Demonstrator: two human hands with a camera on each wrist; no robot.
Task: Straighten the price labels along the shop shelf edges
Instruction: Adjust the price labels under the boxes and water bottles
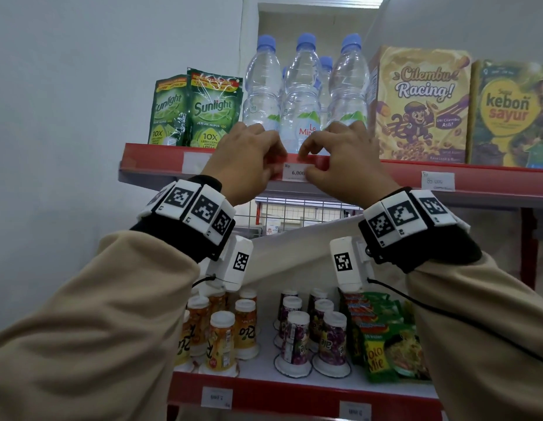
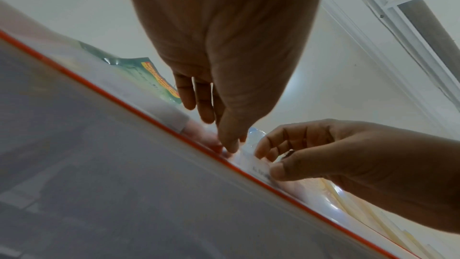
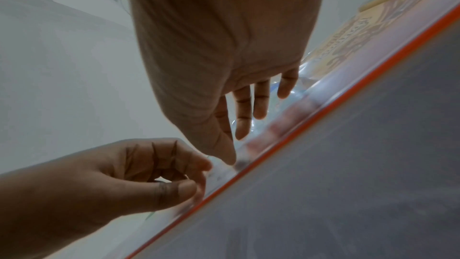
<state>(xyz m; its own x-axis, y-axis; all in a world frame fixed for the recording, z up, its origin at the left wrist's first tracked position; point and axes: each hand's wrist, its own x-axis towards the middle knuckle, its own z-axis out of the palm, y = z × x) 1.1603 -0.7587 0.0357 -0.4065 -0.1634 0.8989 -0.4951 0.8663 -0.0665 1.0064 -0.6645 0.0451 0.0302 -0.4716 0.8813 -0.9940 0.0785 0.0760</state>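
At shelf edge [image 1: 385,168], both hands half-hide "6.000" label [image 1: 294,173].

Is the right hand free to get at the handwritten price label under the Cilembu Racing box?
Probably yes: the handwritten label hangs uncovered on the shelf edge, but the right hand first has to release the 6.000 label.

Soft, even indoor light; head view sharp, edges bowed; wrist views dim, blurred up close.
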